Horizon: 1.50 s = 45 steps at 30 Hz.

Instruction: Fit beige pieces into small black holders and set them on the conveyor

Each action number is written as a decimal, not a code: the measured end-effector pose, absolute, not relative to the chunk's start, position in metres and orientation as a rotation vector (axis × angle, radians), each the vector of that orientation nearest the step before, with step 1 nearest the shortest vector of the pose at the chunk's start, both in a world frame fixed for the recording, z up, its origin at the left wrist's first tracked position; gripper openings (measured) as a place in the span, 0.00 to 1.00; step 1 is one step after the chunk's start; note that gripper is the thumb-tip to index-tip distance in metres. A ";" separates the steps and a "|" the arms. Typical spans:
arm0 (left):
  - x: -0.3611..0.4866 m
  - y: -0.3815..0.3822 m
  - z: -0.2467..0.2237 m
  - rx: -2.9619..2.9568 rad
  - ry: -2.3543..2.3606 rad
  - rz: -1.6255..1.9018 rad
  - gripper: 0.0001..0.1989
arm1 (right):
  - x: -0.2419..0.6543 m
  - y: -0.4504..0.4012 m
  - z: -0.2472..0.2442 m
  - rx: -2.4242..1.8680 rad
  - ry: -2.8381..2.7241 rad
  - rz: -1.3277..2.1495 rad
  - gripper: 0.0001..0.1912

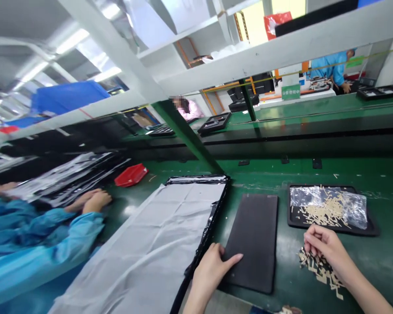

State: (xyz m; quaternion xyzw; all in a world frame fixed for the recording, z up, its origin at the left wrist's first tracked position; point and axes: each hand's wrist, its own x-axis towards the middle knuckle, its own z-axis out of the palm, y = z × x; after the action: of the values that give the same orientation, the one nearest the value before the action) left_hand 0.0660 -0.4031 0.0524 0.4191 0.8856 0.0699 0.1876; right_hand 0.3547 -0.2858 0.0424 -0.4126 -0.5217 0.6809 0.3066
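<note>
A flat black rectangular board (253, 240) lies on the green bench in front of me. My left hand (211, 268) is at its lower left edge, thumb resting on top and fingers curled at the side. My right hand (325, 246) has its fingers pinched together over a loose pile of small beige strips (322, 274); whatever sits between the fingertips is hidden. Just behind that hand, a shallow black tray (293, 220) holds more small beige pieces (327, 209) and clear plastic bags (355, 209).
Grey sheet material (157, 235) in a black-edged tray covers the bench to my left. Beyond it are a red bin (131, 175) and a co-worker's blue sleeves (68, 248) and hands. A slanted green post (190, 139) rises behind. Other people are across the bench.
</note>
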 end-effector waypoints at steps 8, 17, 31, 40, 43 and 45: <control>0.094 -0.401 0.061 0.595 1.780 1.530 0.37 | 0.353 -0.270 0.003 -1.099 -1.526 1.538 0.24; 0.123 -0.384 0.134 1.347 2.109 2.718 0.16 | 0.347 -0.273 -0.022 -1.135 -1.998 0.559 0.19; 0.186 -0.202 0.275 2.586 1.599 2.635 0.18 | 0.347 -0.266 -0.014 -1.169 -2.080 0.314 0.14; 0.270 -0.104 0.323 2.540 1.710 2.315 0.29 | 0.349 -0.267 -0.001 -1.033 -2.105 0.225 0.12; 0.254 -0.109 0.275 2.640 1.714 2.322 0.26 | 0.342 -0.273 -0.002 -0.989 -2.075 0.187 0.12; 0.234 -0.112 0.258 2.629 1.740 2.353 0.24 | 0.337 -0.278 -0.003 -0.963 -2.077 0.178 0.12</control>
State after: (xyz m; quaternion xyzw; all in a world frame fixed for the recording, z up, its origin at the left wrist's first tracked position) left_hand 0.2336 -0.1118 0.2580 0.6166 0.4080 0.5519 -0.3856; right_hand 0.3368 -0.2775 -0.0033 -0.3826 -0.8248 0.0708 0.4103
